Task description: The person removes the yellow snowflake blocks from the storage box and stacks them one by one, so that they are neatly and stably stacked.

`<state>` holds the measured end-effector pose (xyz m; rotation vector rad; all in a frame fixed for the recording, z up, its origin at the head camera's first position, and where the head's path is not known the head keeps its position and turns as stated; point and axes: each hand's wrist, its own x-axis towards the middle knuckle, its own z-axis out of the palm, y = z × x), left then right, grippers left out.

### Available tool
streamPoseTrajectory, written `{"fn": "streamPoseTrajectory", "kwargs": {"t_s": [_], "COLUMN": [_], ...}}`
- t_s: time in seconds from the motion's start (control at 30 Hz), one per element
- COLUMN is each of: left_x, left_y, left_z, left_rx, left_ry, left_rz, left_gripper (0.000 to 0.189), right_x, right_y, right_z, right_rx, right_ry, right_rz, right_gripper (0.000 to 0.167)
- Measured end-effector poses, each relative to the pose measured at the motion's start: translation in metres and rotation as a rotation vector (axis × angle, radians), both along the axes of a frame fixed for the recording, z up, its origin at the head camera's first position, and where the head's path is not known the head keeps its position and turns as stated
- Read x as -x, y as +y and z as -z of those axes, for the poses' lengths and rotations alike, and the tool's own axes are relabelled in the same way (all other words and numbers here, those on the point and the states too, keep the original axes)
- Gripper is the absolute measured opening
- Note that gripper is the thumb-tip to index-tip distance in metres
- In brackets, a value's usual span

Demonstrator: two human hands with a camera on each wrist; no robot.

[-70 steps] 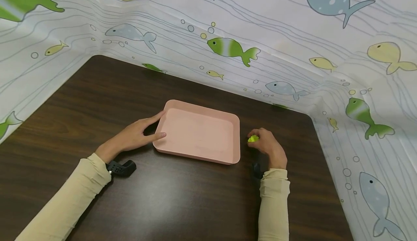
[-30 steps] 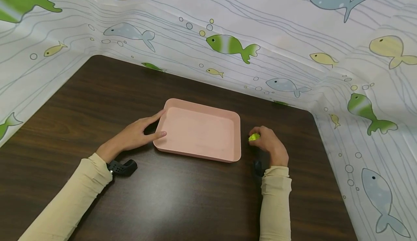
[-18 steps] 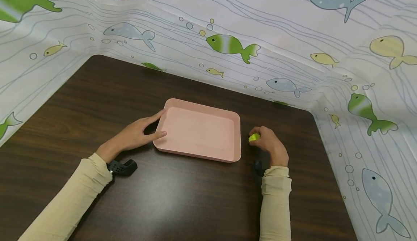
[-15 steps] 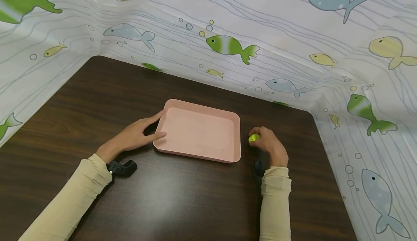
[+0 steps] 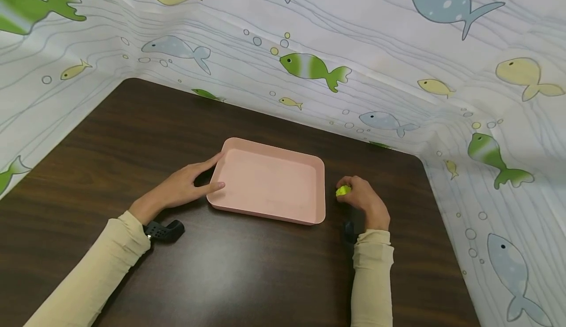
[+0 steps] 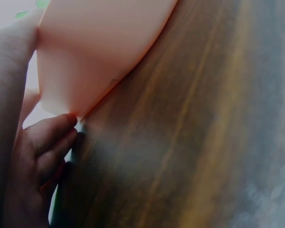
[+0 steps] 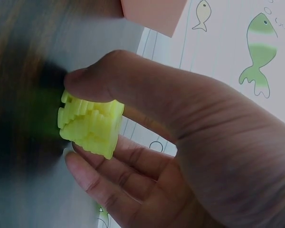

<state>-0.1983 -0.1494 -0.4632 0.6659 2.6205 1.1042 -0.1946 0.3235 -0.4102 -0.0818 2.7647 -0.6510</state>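
Observation:
A shallow pink rectangular tray (image 5: 269, 184) lies on the table. At its left end my left hand (image 5: 179, 187) holds the rim, thumb over the edge and fingers along the outer side. In the left wrist view the fingers (image 6: 52, 133) touch the tray wall (image 6: 85, 52) low down. To the right of the tray, my right hand (image 5: 361, 195) pinches a small bright yellow block (image 5: 343, 190) between thumb and fingers. The right wrist view shows that the yellow block (image 7: 92, 123) has a deeply ridged surface, just beside the tabletop. Fingers hide part of it, and its kind is unclear.
The dark wood-grain table (image 5: 247, 273) carries the tray. White sheeting (image 5: 247, 8) printed with fish rises along its back, left and right edges. A black strap mount (image 5: 165, 231) sits at the left wrist, and another (image 5: 350, 231) at the right.
The head view has shifted slightly. Both hands keep their places, the left at the tray and the right on the yellow block, which appears turned a little in the fingers.

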Motion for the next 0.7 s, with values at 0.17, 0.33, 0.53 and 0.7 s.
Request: {"fn": "streamPoseTrajectory", "kwargs": {"t_s": [0.17, 0.33, 0.53, 0.7], "left_x": [-0.0015, -0.0003, -0.0034, -0.0054], "left_y": [0.0003, 0.0002, -0.0001, -0.0009], "left_z": [-0.0028, -0.0058, -0.0014, -0.0026], "left_rx": [0.001, -0.009, -0.016, 0.001], "left_ry": [-0.009, 0.002, 0.001, 0.011], "left_rz": [0.002, 0.003, 0.004, -0.004], "left_gripper": [0.084, 0.084, 0.084, 0.084], "right_x": [0.0, 0.001, -0.0027, -0.0031], "right_y": [0.0002, -0.0005, -0.0012, -0.0018], "right_z": [0.0008, -0.0019, -0.0002, -0.0012], "right_rx": [0.0, -0.014, 0.002, 0.004], "right_ry": [-0.011, 0.002, -0.026, -0.021], "right_rz": [0.011, 0.015, 0.027, 0.034], "right_gripper": [0.029, 0.03, 0.031, 0.032]}}
